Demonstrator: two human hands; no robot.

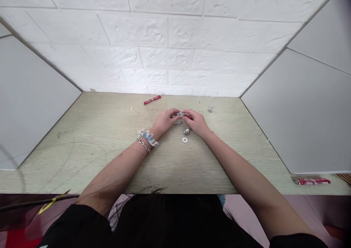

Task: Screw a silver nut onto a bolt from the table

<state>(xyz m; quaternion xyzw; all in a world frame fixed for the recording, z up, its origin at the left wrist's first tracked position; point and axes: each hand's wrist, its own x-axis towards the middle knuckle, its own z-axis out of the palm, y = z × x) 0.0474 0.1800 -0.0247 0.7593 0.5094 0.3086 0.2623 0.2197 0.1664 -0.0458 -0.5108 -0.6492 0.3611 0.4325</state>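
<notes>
Between my fingertips, left hand and right hand pinch a small bolt above the counter; I judge fitting the washer, near my right wrist, comes next.

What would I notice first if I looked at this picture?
First, the two hands meeting in the middle of the wooden table: the left hand and right hand pinch a small shiny metal piece between them. Just below lie a washer and a nut. A red pen lies near the white brick wall, and a frilly scrunchie circles the left wrist.
</notes>
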